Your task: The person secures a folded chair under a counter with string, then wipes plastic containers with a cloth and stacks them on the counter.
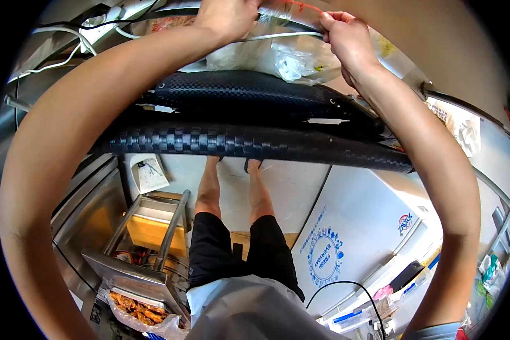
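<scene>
Red cord [302, 5], one: thin, bright, slightly kinked. Location: top edge of view, near the clear plastic bag [300, 59]; long axis crosswise between the hands. Right hand [350, 42]: fingers pinching the cord's right end. Left hand [226, 18]: alongside, left (fingers cropped; grip cannot be told).
</scene>
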Available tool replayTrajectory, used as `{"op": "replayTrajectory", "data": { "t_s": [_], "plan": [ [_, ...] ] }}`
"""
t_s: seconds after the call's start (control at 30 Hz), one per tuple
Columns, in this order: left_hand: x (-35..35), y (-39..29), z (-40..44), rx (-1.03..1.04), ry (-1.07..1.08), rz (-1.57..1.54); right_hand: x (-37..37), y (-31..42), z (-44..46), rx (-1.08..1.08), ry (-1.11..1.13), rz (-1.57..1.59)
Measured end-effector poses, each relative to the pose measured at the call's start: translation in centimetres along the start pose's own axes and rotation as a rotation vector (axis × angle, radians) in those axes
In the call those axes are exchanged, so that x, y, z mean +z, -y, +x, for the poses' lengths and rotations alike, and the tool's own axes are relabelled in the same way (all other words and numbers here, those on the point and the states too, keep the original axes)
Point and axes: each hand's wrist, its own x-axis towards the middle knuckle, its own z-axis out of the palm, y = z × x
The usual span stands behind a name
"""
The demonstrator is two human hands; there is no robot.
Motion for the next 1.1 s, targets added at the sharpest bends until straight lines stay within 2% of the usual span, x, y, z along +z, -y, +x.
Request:
{"op": "replayTrajectory", "data": {
  "t_s": [0.03,0.07,0.13,0.2,0.27,0.33,0.4,0.53,0.6,0.63,0.67,0.73,0.77,0.83,0.93,1.0,1.07,1.1],
  "plan": [
    [2.2,1.1,0.5,0.028,-0.099,0.130,0.3,-0.2,0.0,-0.043,0.017,0.018],
    [3.8,2.4,1.2,0.028,-0.098,0.128,0.6,-0.4,0.0,-0.041,0.017,0.016],
    [4.7,1.8,2.0,-0.130,-0.161,-0.007,1.9,-0.2,-0.3,-0.209,-0.047,-0.050],
    [5.4,1.6,2.1,-0.146,-0.188,-0.026,2.9,0.1,-0.2,-0.240,-0.052,-0.115],
    [5.9,1.5,2.6,-0.129,-0.149,0.095,4.0,0.3,-0.5,-0.470,-0.295,-0.593],
    [6.0,1.5,2.9,-0.178,-0.151,0.076,4.5,-0.8,1.2,-0.531,-0.369,-0.599],
    [6.6,2.1,3.2,-0.125,-0.160,0.141,4.2,-1.6,2.7,-0.517,-0.381,-0.857],
    [6.9,2.2,3.8,-0.053,-0.191,0.202,4.2,-1.7,4.7,-0.484,-0.301,-0.911],
    [6.9,2.4,4.4,-0.085,-0.041,0.345,4.0,-1.7,4.9,-0.454,-0.284,-0.859],
    [7.1,2.7,4.5,-0.010,-0.061,0.446,4.1,-1.9,4.6,-0.604,-0.415,-0.896],
    [7.3,3.2,4.3,-0.010,-0.062,0.443,3.7,-2.1,4.5,-0.604,-0.416,-0.899],
    [5.6,2.5,2.6,0.066,-0.136,0.229,2.9,-0.9,2.3,-0.574,-0.196,-0.819],
    [4.5,1.8,1.8,0.066,-0.135,0.228,2.8,-0.6,1.6,-0.574,-0.196,-0.820],
    [2.2,0.5,0.5,-0.020,-0.005,0.029,2.8,-0.4,0.8,-0.566,-0.172,-0.708],
    [1.3,1.0,1.2,-0.095,0.122,-0.020,2.7,-0.4,0.8,-0.635,-0.185,-0.644],
    [1.0,1.7,1.2,-0.084,0.141,-0.035,2.4,0.2,0.1,-0.608,-0.146,-0.692],
    [-0.3,2.0,0.5,0.010,0.219,0.077,2.4,0.8,-1.4,-0.832,-0.178,-0.851],
    [-1.8,1.6,-0.8,0.105,0.242,0.083,2.4,0.9,-1.6,-0.837,-0.178,-0.849]
  ]
}}
